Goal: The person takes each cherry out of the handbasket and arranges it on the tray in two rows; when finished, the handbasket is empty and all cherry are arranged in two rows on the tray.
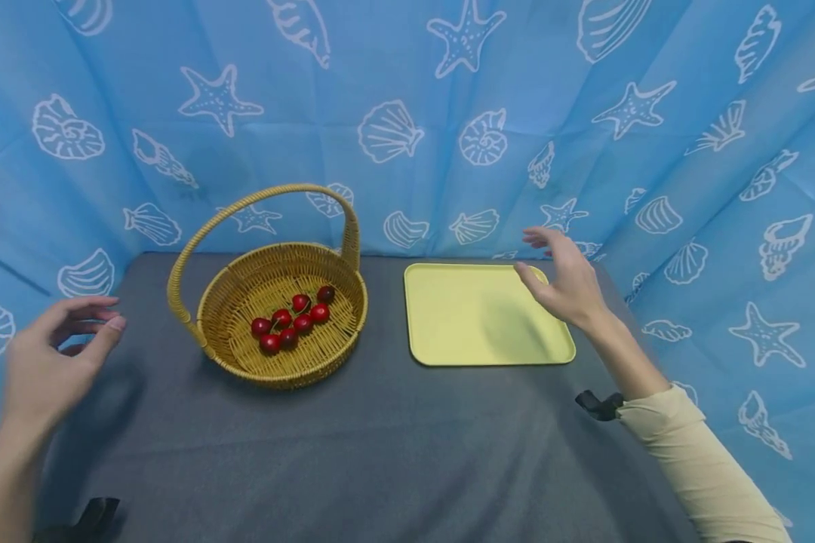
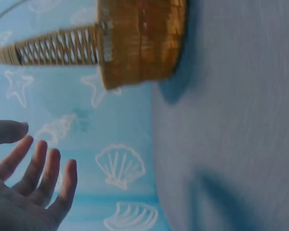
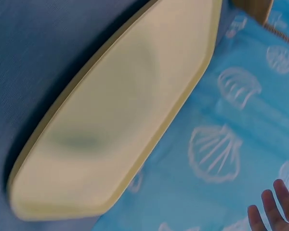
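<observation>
A round wicker basket with a tall arched handle stands left of the middle of the table, and several red cherries lie inside it. To its right lies a flat yellow tray with nothing on it. My left hand hovers left of the basket, apart from it, its fingers loosely bent and holding nothing. Over the tray's right end my right hand hangs in the air, thumb and fingers spread. The left wrist view shows the basket's side beyond the relaxed fingers.
A dark grey cloth covers the table. Blue curtains printed with white shells and starfish hang behind it and at both sides. A black strap or mount piece sits at the right wrist, beside a rolled cream sleeve.
</observation>
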### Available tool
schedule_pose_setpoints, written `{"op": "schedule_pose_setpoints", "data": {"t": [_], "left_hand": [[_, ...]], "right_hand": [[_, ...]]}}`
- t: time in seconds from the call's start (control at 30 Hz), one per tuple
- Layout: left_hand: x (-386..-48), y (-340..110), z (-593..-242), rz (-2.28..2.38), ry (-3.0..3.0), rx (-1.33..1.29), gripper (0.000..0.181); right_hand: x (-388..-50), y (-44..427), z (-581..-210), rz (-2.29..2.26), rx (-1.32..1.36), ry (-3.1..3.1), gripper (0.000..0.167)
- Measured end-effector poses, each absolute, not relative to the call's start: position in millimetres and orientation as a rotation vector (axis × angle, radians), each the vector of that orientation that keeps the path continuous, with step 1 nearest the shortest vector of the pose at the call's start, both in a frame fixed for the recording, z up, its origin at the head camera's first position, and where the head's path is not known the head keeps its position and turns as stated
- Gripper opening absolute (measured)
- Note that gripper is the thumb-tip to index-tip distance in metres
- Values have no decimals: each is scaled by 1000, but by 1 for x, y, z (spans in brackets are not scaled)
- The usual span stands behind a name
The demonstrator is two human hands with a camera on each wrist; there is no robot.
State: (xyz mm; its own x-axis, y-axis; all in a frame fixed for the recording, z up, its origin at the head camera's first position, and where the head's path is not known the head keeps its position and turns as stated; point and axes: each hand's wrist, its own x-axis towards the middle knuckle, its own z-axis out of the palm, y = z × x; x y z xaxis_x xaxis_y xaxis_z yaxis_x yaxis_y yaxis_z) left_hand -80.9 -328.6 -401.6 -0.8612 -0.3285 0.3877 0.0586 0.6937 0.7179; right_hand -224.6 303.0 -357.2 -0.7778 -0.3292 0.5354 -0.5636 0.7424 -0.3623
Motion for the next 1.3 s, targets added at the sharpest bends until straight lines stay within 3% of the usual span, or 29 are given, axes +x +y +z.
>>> {"op": "schedule_pose_setpoints", "data": {"t": [0.33,0.57,0.97,1.3], "left_hand": [[-61,-284,-404,-1352,-2321,173,19],[-50,-256,-414,-1421,-2357,286,11],[-41,-219,-427,-1546,-2372,332,28],[-46,-206,-434,-1518,-2376,405,23]], "right_hand": [[-223,239,-354,1092,821,-2546,38],[-226,200,-352,1205,958,-2644,29],[-236,125,-345,1289,1331,-2710,24],[-255,61,-334,1358,1623,-2768,20]]}}
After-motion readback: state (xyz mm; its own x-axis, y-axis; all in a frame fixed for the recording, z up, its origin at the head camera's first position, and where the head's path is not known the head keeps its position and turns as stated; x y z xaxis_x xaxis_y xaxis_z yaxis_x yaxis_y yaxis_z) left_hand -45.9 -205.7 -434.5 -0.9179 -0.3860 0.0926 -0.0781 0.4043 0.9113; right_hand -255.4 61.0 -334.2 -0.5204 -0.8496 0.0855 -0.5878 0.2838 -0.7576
